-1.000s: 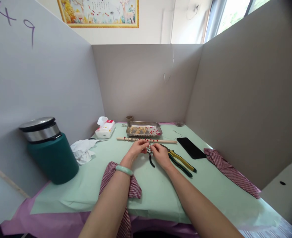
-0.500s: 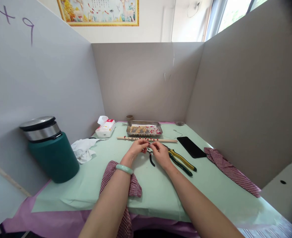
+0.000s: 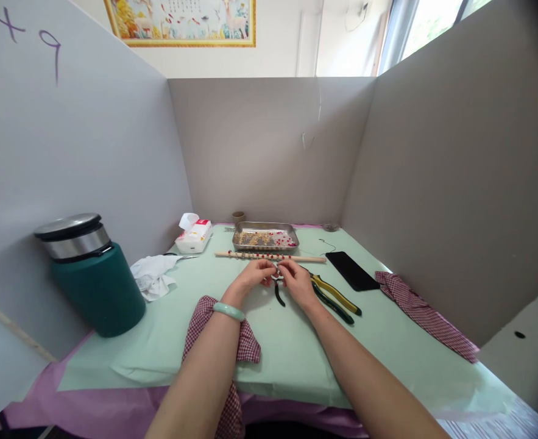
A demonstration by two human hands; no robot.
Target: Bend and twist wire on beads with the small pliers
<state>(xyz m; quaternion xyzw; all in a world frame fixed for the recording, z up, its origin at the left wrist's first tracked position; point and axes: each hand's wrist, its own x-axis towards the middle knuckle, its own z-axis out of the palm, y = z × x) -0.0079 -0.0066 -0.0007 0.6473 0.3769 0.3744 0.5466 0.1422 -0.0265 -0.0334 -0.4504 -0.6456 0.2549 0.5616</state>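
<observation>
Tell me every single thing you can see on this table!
Bin: one, dark green, silver lid, left.
White cloth: one, beside bin.
Tissue pack: one, white and red, back left.
Metal tray: one, silver, beads inside, back middle.
Wooden stick: one, tan, before tray.
Pliers: one pair, yellow and green handles, right of the hands.
Phone: one, black, right.
Checked cloths: two, red-white, right and front.
Left hand, right hand: together pinching something small, too tiny to tell.
</observation>
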